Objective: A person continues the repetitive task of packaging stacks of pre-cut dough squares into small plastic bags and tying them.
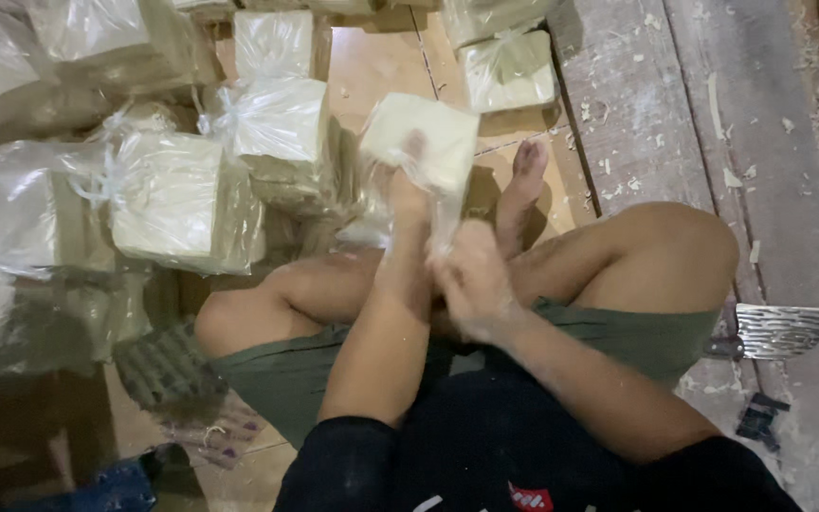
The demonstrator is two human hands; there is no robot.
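Head view, person seated cross-legged on floor. Left hand [408, 190] raised, fingers closed around the underside of a pale square block in a clear plastic bag [421, 140], held above the knees. Right hand [471, 284] just below, pinching the bag's loose gathered neck; motion blur hides finger detail. Stack of tied bagged blocks [182, 194] to the left. Metal scraper [781, 330] lies on the dusty wooden boards [656, 104] at right.
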